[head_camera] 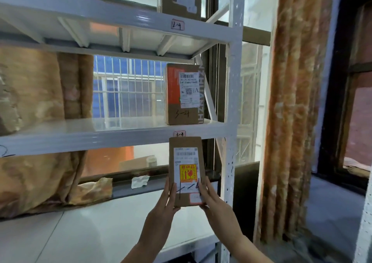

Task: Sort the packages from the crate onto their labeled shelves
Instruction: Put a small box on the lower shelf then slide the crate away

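Both hands [161,208] hold a flat package [186,170] (upright) below shelf tag [179,134].

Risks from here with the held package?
1. Misplacement: the handwritten mark on the held package is partly covered by the right hand, and the nearest shelf tag reads 3-4, matching the box above, likely not this one.
2. Breakage: it bears a fragile sticker, and the left hand and right grip only its lower end.
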A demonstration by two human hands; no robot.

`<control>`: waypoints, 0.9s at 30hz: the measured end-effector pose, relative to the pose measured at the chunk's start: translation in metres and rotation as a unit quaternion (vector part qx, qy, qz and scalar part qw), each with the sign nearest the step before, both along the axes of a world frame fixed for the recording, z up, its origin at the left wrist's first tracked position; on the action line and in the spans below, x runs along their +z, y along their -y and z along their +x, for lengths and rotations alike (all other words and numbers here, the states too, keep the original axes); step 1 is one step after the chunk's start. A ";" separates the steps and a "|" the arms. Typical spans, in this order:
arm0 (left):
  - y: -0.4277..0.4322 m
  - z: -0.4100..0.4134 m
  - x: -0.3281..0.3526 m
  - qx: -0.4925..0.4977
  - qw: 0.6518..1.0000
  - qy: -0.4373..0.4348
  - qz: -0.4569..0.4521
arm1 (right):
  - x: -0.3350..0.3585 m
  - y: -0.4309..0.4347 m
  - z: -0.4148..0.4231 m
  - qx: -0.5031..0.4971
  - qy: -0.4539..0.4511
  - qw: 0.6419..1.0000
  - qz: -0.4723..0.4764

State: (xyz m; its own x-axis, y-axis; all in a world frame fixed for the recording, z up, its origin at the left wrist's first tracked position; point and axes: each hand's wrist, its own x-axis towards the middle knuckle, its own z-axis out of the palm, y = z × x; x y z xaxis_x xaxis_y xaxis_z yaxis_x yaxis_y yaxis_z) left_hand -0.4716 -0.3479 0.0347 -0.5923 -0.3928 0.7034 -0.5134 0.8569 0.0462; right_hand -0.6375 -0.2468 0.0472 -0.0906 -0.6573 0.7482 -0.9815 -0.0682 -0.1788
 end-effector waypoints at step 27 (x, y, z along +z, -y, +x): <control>0.130 -0.084 -0.168 0.028 0.996 0.049 0.071 | -0.181 0.157 -0.099 0.049 0.036 0.996 0.065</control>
State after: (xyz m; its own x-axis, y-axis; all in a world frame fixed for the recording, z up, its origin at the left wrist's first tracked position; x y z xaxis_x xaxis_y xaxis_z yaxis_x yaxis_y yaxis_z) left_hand -0.5559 -0.4782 -0.1333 -0.6307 -0.5181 0.5778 -0.5675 0.8157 0.1120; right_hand -0.7366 -0.4040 -0.1338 -0.0716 -0.7558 0.6509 -0.9559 -0.1343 -0.2611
